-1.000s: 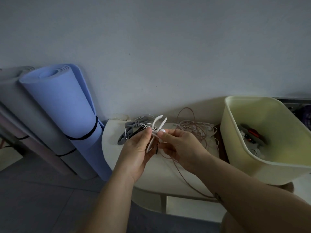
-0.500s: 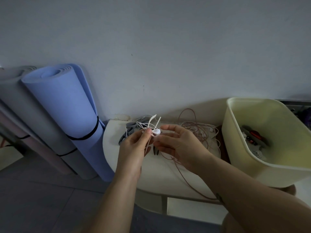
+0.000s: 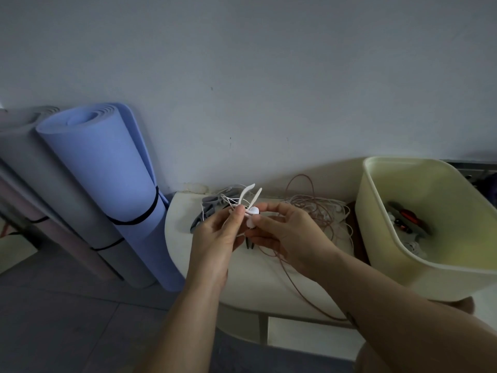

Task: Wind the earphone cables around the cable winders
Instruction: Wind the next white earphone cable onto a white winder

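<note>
Well, I see the left hand (image 3: 215, 238) with its grip closed tight, thumb and finger pinching the white earphones (image 3: 252, 211) by the thin cord. The right hand (image 3: 290, 235) has its grip pinched on the round buds too. Two long white stems stick up above the fingers. Both hands are up over the bench (image 3: 242, 273) and hide part of it. A black thing (image 3: 248, 242) peeks out under them; I cannot tell what it is. Grey cable winders (image 3: 208, 210) lie on the bench behind the left hand. A messy pile of pinkish cable (image 3: 317, 211) lies behind the right hand, and one loop hangs off the front edge. A yellow tub (image 3: 398, 275) sits to the right with small things inside. A rolled blue mat (image 3: 107, 170) leans on the wall to the left.
</note>
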Available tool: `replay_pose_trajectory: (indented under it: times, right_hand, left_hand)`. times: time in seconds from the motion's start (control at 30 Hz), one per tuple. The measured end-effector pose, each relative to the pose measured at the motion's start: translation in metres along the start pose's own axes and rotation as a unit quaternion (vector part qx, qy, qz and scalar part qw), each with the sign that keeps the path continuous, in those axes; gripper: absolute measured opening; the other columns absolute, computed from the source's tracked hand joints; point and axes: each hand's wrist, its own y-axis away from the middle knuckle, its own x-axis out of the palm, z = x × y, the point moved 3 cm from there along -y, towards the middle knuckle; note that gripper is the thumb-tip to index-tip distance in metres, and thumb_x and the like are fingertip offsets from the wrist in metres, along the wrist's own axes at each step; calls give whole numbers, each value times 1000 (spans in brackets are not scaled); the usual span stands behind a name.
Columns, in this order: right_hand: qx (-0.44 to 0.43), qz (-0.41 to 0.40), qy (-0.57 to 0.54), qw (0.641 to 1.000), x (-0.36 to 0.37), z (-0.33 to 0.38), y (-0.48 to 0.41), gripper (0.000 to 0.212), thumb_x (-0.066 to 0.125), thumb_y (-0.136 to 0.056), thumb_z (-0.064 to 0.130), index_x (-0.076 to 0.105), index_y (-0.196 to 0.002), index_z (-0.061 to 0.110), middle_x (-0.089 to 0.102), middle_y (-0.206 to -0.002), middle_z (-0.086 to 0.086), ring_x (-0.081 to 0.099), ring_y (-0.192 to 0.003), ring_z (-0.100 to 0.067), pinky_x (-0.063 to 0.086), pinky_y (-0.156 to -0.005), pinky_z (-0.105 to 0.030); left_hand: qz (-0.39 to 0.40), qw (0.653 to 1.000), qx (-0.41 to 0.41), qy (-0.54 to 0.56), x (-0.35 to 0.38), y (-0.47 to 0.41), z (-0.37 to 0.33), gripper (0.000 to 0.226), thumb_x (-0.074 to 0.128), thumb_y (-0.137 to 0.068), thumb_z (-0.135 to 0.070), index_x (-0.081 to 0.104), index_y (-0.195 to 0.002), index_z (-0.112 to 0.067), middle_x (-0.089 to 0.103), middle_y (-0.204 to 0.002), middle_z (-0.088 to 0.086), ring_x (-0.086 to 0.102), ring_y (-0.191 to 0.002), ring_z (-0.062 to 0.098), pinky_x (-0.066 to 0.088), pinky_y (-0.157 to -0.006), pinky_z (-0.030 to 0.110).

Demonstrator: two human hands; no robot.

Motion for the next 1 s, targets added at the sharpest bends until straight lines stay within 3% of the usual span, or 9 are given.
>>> replay_pose_trajectory:
  times: [0.2, 0.43, 0.6, 0.8, 1.0]
  right_hand:
    - [10, 13, -35, 999, 0, 1, -2, 8, 60, -88, 0, 62, -93, 5, 69, -80, -11, 66, -74, -21, 56, -79, -29]
    - [11, 11, -12, 1000, 0, 1, 0, 10, 64, -83, -2, 62, -90, 5, 71, -80, -13, 68, -70, -20, 57, -66, -23]
    - [8, 7, 2, 1000, 0, 1, 0, 9, 65, -82, -3, 63, -87, 5, 70, -79, -13, 67, -68, -18, 56, -65, -22]
    - [30, 3, -22, 999, 1, 1, -1, 7, 60, -90, 10, 65, -85, 8, 68, -76, -7, 67, -67, -17, 56, -68, -24]
    - [53, -3, -10, 999, -2, 2, -3, 6, 61, -88, 4, 66, -85, 6, 68, -73, -9, 67, -64, -16, 56, -65, -22]
  left_hand:
    - [21, 997, -34, 73, 3, 2, -3, 24, 53, -95, -26, 73, -88, -16, 75, -80, 1, 69, -68, 7, 52, -59, 17]
    - [20, 1000, 4, -1, 0, 4, -5, 18, 64, -83, -32, 78, -72, -30, 76, -81, 0, 71, -76, 8, 52, -74, 27]
    - [3, 1000, 3, -11, -2, 2, -2, 23, 68, -64, -51, 78, -76, -34, 72, -76, -2, 63, -78, 12, 47, -75, 29]
    - [-6, 1000, 12, -19, -2, -1, 0, 38, 70, -62, -53, 77, -85, -24, 75, -84, 0, 70, -88, 17, 52, -86, 35]
    - [19, 996, 29, -76, -7, -2, -1, 46, 69, -61, -57, 76, -90, -22, 74, -78, -5, 64, -71, 4, 46, -74, 28]
